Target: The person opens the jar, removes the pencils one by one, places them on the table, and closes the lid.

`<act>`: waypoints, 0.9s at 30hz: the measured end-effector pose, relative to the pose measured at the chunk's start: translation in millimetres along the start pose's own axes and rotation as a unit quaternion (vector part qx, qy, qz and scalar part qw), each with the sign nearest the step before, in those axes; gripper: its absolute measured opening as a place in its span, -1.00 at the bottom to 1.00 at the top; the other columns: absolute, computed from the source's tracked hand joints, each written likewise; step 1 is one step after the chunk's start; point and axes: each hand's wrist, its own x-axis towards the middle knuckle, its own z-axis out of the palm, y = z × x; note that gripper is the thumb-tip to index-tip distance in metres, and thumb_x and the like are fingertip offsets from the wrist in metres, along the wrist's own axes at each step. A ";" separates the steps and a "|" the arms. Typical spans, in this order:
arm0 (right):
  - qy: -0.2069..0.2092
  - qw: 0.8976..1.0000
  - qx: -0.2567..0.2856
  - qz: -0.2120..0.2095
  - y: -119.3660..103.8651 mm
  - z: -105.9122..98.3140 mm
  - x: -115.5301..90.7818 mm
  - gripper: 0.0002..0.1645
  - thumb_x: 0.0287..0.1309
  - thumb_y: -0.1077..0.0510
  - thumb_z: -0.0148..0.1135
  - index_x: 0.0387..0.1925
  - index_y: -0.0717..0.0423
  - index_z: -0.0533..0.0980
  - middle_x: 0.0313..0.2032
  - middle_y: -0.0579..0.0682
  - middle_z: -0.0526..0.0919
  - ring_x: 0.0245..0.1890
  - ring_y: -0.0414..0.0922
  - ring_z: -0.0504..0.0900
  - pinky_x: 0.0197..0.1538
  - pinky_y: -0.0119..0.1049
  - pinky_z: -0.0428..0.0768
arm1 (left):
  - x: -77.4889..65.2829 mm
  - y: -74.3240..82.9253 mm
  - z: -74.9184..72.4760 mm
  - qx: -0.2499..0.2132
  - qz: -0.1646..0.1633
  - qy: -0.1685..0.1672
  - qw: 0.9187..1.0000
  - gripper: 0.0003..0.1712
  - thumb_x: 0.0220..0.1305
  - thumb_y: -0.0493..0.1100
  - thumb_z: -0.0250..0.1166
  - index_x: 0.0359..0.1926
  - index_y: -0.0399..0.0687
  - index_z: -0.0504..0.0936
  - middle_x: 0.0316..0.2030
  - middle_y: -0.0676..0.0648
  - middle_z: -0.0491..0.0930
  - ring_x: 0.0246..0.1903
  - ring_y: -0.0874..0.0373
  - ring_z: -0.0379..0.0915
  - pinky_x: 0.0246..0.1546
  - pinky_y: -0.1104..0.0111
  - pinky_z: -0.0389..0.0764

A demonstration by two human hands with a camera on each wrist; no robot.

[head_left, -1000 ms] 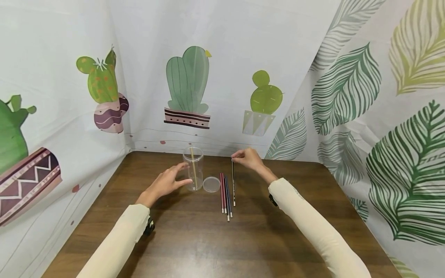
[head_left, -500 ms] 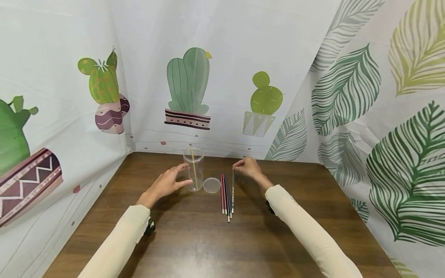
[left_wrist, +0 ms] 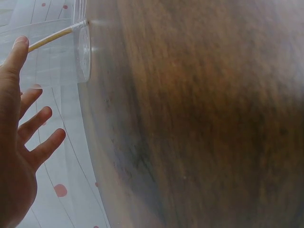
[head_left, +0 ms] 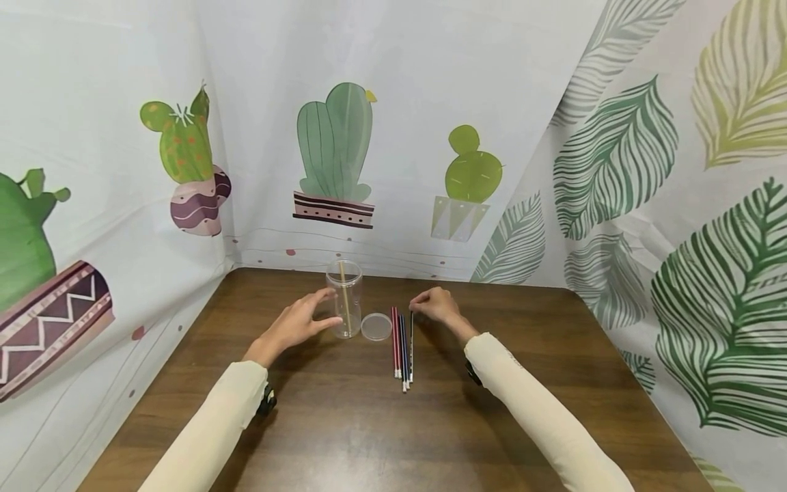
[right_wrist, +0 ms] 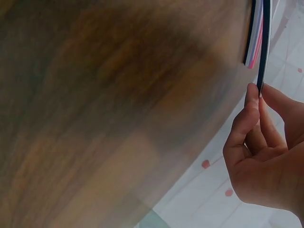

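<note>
A clear lidless jar (head_left: 355,301) stands upright, one yellow pencil (head_left: 346,301) leaning inside it. My left hand (head_left: 294,324) is at the jar's left side, thumb and fingers spread apart; in the left wrist view its thumb (left_wrist: 19,52) overlaps the jar wall. To the right of the jar, my right hand (head_left: 438,304) pinches the far end of a black pencil (head_left: 411,348) between thumb and fingertips. That pencil lies alongside a small row of dark red pencils (head_left: 395,345) and dark blue pencils (head_left: 403,352), their white eraser ends toward me.
A round clear lid (head_left: 376,327) lies flat on the brown wooden table (head_left: 344,430), between the jar and the pencils. A white cloth (head_left: 406,137) printed with cacti and leaves hangs behind the table and along its sides.
The right hand has come toward me and slightly left, bringing the black pencil in beside the row. The left hand and the jar have kept their places.
</note>
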 end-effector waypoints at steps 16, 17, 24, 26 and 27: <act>-0.021 1.000 -0.008 0.006 0.0 15.5 -5.3 -0.83 0.28 0.01 0.45 -0.20 -0.03 0.81 -0.41 -0.12 0.79 -0.49 -0.23 0.64 -0.33 -0.27 0.55 | -0.2 0.0 0.6 -0.001 0.000 0.002 1.000 -0.09 0.31 0.36 0.35 0.49 0.02 0.35 0.39 -0.07 0.49 0.36 -0.09 0.44 0.28 -0.15 0.50; -0.022 1.000 -0.009 0.006 -0.2 16.2 -5.7 -0.83 0.28 0.00 0.45 -0.20 -0.03 0.81 -0.42 -0.12 0.79 -0.49 -0.23 0.64 -0.33 -0.27 0.55 | 0.0 -0.2 0.8 -0.001 0.001 0.002 1.000 -0.10 0.31 0.36 0.35 0.49 0.01 0.35 0.39 -0.07 0.49 0.36 -0.10 0.44 0.28 -0.15 0.50; -0.031 0.999 0.003 0.015 2.1 21.3 -4.6 -0.85 0.28 0.02 0.45 -0.21 -0.03 0.80 -0.46 -0.12 0.76 -0.49 -0.25 0.63 -0.41 -0.35 0.53 | 0.0 -0.9 1.3 0.002 0.002 0.002 1.000 -0.10 0.31 0.36 0.35 0.48 0.01 0.36 0.39 -0.08 0.50 0.35 -0.10 0.44 0.29 -0.14 0.49; -0.031 0.999 0.007 0.017 3.2 22.5 -3.8 -0.85 0.28 0.02 0.45 -0.22 -0.02 0.80 -0.47 -0.12 0.76 -0.50 -0.26 0.62 -0.44 -0.38 0.53 | 0.1 -1.3 1.1 0.001 0.001 0.002 1.000 -0.10 0.32 0.35 0.35 0.49 0.01 0.35 0.39 -0.08 0.49 0.35 -0.10 0.44 0.29 -0.14 0.49; -0.030 0.999 0.009 0.016 3.4 22.9 -3.5 -0.85 0.28 0.03 0.45 -0.22 -0.02 0.80 -0.47 -0.11 0.76 -0.51 -0.26 0.62 -0.45 -0.39 0.52 | -0.1 -1.3 0.8 0.000 0.001 0.002 1.000 -0.10 0.32 0.35 0.35 0.49 0.01 0.35 0.39 -0.08 0.49 0.35 -0.10 0.44 0.29 -0.15 0.49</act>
